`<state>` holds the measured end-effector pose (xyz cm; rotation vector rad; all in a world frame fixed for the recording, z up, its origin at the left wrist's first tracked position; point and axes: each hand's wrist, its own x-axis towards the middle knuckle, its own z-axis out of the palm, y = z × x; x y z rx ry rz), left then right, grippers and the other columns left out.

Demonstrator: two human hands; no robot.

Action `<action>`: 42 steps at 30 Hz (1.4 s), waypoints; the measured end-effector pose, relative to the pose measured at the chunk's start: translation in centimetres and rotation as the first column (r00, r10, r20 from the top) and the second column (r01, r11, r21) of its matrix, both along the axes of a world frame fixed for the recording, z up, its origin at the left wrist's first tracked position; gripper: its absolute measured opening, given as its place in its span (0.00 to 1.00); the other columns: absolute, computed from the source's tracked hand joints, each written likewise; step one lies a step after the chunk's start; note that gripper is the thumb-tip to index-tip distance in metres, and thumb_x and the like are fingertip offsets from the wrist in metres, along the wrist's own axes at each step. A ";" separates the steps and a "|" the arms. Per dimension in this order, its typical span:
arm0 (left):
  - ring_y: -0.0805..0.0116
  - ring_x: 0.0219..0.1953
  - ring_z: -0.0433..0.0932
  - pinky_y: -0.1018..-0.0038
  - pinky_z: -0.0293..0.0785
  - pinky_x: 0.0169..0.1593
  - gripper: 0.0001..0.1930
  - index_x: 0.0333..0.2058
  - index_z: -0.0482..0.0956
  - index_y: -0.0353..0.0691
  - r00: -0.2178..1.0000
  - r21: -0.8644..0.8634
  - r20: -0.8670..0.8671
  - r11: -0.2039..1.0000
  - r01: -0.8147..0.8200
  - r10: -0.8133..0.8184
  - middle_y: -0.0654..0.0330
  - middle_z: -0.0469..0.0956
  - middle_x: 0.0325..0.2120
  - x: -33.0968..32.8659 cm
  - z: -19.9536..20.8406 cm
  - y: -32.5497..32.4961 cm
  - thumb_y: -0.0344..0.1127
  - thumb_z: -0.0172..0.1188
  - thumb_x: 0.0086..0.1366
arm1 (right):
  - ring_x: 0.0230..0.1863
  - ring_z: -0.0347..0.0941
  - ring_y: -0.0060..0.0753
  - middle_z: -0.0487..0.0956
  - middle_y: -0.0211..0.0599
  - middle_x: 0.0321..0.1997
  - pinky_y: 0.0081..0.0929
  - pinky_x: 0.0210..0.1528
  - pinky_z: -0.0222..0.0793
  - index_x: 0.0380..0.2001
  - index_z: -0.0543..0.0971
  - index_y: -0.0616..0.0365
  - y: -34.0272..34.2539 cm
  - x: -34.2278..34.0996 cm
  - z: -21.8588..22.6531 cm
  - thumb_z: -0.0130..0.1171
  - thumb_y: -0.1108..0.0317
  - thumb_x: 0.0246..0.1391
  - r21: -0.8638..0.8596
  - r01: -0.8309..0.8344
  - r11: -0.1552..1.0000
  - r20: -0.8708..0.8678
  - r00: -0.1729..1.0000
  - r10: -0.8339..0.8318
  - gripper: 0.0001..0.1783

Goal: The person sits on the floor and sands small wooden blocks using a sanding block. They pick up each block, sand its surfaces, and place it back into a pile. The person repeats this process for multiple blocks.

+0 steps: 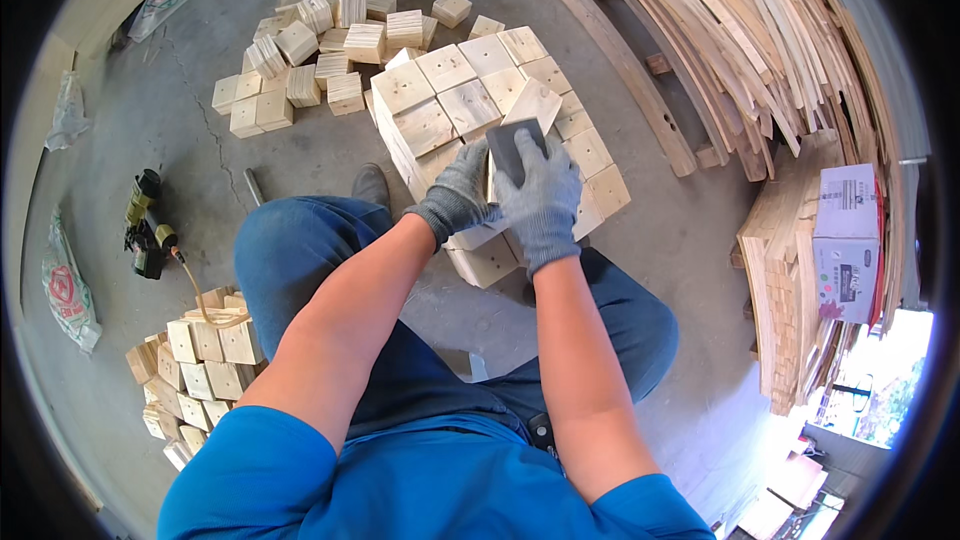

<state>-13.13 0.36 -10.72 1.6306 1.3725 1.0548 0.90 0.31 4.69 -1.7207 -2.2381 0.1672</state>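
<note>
In front of my knees stands a stack of pale wooden blocks (468, 107), set close together with a flat top. Above its near part, my right hand (540, 195) in a grey knitted glove grips a dark grey sanding block (515, 150). My left hand (458, 188), gloved the same way, is closed beside it around a wooden block (491, 181), mostly hidden by the gloves and the sanding block. A loose wooden block (533, 103) lies askew on the stack just beyond the sanding block.
Loose wooden blocks (365, 43) are heaped on the floor at the far left. A nail gun (146, 225) with an air hose (196, 290) lies left, near another block pile (205, 365). Long boards (740, 30) and a cardboard box (845, 240) line the right side.
</note>
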 end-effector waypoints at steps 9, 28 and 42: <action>0.52 0.63 0.73 0.65 0.66 0.71 0.57 0.69 0.65 0.39 0.998 0.032 0.058 0.999 -0.024 0.022 0.49 0.72 0.60 0.4 1.3 0.1 0.44 0.90 0.43 | 0.66 0.70 0.66 0.73 0.59 0.68 0.59 0.68 0.67 0.67 0.80 0.50 -8.0 3.6 -0.5 0.78 0.56 0.49 0.009 -0.044 0.999 -0.042 0.998 0.044 0.40; 0.49 0.65 0.72 0.63 0.67 0.72 0.57 0.70 0.63 0.39 0.999 0.031 -0.006 0.999 -0.038 0.038 0.47 0.71 0.63 0.2 1.2 -0.3 0.44 0.88 0.44 | 0.65 0.73 0.63 0.74 0.56 0.69 0.53 0.67 0.72 0.66 0.81 0.46 3.1 2.3 -1.4 0.75 0.53 0.52 0.021 0.115 0.993 -0.024 0.993 -0.114 0.37; 0.45 0.65 0.72 0.61 0.68 0.72 0.57 0.70 0.64 0.41 0.999 -0.068 -0.006 0.997 -0.045 0.045 0.46 0.72 0.61 0.5 3.7 -0.7 0.40 0.86 0.41 | 0.65 0.71 0.65 0.74 0.56 0.67 0.57 0.66 0.70 0.65 0.82 0.48 -4.6 3.7 -1.2 0.77 0.56 0.49 0.060 0.035 0.998 0.004 0.999 -0.036 0.38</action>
